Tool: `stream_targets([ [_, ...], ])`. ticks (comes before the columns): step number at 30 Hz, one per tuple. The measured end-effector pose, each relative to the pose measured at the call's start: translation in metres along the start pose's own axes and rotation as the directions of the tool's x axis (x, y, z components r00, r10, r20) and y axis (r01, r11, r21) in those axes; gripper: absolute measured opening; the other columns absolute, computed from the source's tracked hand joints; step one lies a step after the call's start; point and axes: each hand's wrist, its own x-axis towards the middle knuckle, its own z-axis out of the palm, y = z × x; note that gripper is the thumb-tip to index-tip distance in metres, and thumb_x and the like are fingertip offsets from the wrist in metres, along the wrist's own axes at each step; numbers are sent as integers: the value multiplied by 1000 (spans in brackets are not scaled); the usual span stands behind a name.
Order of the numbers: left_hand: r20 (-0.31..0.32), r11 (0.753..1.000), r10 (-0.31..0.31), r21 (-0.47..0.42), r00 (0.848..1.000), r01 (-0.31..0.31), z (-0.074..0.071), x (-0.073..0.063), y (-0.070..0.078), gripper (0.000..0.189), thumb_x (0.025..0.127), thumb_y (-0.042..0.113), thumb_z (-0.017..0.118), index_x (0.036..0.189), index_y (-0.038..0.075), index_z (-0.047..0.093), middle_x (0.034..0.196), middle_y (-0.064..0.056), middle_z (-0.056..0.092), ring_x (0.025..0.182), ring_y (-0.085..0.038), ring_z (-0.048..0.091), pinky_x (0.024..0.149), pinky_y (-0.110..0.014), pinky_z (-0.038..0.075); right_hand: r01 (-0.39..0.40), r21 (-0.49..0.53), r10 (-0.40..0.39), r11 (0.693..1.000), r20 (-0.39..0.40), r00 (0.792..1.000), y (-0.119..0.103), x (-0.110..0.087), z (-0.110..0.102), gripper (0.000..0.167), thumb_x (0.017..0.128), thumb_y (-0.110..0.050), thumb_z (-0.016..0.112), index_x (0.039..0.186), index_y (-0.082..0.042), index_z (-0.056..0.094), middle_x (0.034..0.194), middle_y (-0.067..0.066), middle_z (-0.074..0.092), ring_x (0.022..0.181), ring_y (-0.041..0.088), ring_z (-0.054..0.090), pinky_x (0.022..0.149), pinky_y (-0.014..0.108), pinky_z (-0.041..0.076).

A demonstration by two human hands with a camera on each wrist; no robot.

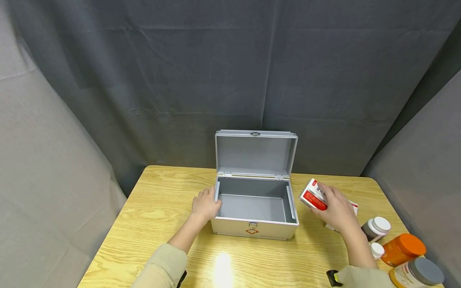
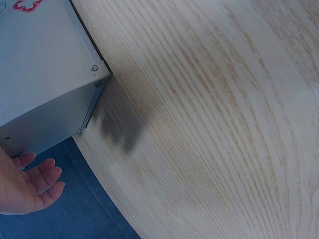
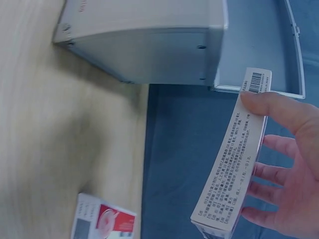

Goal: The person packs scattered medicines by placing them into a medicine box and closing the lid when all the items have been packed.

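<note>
My right hand (image 1: 336,210) grips a white and red medicine box (image 1: 314,195), held tilted to the right of the silver first-aid case. In the right wrist view, the thumb presses this box's printed side (image 3: 234,149) while the fingers lie along its other side. The first-aid case (image 1: 248,228) stands with its lid (image 1: 256,154) raised, and no items show inside. At the case's left side is my left hand (image 1: 206,206), near the upper rim; the left wrist view shows its fingers (image 2: 45,179) loosely bent beside the side wall.
Another medicine box (image 3: 103,219) lies on the table below my right hand. At the right stand a dark bottle with a white cap (image 1: 376,229), a small white-capped bottle (image 1: 377,250), an orange jar (image 1: 403,250) and a grey-lidded jar (image 1: 417,273). Grey curtains (image 1: 180,80) surround the table.
</note>
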Motion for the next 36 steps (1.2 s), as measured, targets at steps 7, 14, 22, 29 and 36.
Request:
stream_targets([
  [7,-5,1000,0,7,1000,0,1,1,-1,52,87,35,48,129,6,41,123,-18,50,109,-34,49,84,-49,41,48,1,-48,999,-18,999,-13,13,-7,80,69,-24,76,135,-4,35,122,29,43,108,46,42,83,62,34],
  [14,-9,1000,-2,26,1000,2,1,1,-1,53,86,37,46,129,6,41,122,-17,51,108,-34,49,84,-48,41,106,-6,-106,994,-42,993,-28,26,-6,77,68,-22,75,134,-6,38,120,25,45,106,46,43,84,61,34],
  [22,-8,1000,-5,27,1000,5,-2,-1,1,52,87,36,47,129,6,42,121,-18,51,107,-34,49,84,-49,41,138,-30,-138,990,-20,990,-48,40,1,80,67,-26,77,135,-10,38,121,23,45,105,44,46,83,60,36],
  [29,-5,999,-10,32,1000,10,-2,0,1,52,87,36,46,130,6,41,122,-18,51,108,-34,49,84,-49,41,155,-24,-154,988,21,988,-65,50,5,81,67,-25,77,136,-11,38,125,22,43,110,42,42,87,60,33],
  [36,-3,1000,-6,15,1000,6,-2,-1,2,53,87,35,48,130,6,41,124,-18,50,109,-35,48,85,-50,41,200,-48,-197,979,63,978,-77,60,16,83,66,-28,79,137,-13,37,126,23,43,112,42,41,90,61,32],
])
